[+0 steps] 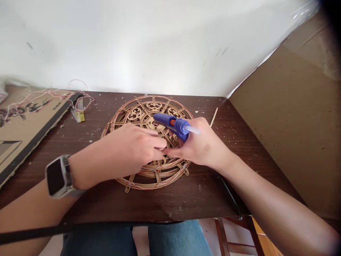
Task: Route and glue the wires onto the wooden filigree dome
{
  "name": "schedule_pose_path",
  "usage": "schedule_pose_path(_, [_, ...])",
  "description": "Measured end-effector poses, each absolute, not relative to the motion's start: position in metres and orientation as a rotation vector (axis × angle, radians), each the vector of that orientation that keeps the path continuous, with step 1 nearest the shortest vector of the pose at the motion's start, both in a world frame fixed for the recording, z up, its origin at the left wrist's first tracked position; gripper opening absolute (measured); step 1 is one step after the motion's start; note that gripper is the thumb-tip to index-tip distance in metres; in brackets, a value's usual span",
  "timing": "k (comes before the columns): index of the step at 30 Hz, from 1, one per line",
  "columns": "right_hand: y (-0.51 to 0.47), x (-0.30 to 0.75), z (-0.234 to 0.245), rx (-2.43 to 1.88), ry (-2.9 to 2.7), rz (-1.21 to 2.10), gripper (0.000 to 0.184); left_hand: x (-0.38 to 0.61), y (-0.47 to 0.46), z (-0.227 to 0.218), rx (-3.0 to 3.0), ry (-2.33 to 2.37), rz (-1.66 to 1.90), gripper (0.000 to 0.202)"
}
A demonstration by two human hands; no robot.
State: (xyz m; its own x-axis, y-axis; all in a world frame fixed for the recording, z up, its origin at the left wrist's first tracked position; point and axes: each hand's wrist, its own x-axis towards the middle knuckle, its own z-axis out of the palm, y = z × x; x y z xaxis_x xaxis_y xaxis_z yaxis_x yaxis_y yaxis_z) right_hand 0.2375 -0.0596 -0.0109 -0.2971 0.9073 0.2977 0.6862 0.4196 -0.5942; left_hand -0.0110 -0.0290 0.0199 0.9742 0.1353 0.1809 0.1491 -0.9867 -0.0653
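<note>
A blue hot glue gun (170,122) sits in my right hand (199,142), with a clear glue stick (193,129) poking out of its back end. Below both hands lies a round openwork wooden frame (153,185) with rings, spokes and scrollwork; thin red and white wire runs along its rings. My left hand (138,145) is closed over the frame's near middle, its fingertips close to my right thumb. Whatever those fingers pinch is hidden. The gun's nozzle is hidden too.
At left, a printed cardboard box (34,117) carries loose red and white wires (50,91). Beside it lies a small yellow-labelled piece (79,114). A thin wooden stick (214,116) rests behind my right hand. White wall at the back, cardboard panel (279,117) at right.
</note>
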Motion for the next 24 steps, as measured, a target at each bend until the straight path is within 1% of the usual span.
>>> schedule_pose_path(3, [-0.06, 0.236, -0.01, -1.352, -2.074, 0.488, 0.047, -0.011, -0.026, 0.019, -3.091, -0.258, -0.259, 0.035])
schedule_pose_path(11, [-0.06, 0.233, -0.007, -1.36, -2.045, 0.574, 0.042, -0.005, -0.031, 0.019, -3.055, -0.282, -0.243, 0.033])
schedule_pose_path(15, [-0.059, 0.234, -0.006, -1.377, -2.067, 0.62, 0.036, -0.01, -0.018, 0.011, -3.312, -0.353, -0.444, 0.034])
schedule_pose_path(18, [-0.059, 0.235, -0.007, -1.37, -2.074, 0.611, 0.041, -0.013, -0.01, 0.007, -3.45, -0.372, -0.607, 0.029])
schedule_pose_path(20, [-0.058, 0.235, -0.008, -1.363, -2.082, 0.592, 0.042, -0.014, -0.01, 0.006, -3.447, -0.37, -0.639, 0.029])
schedule_pose_path(24, [-0.058, 0.236, -0.007, -1.358, -2.102, 0.571, 0.036, -0.013, -0.013, 0.008, -3.362, -0.426, -0.668, 0.027])
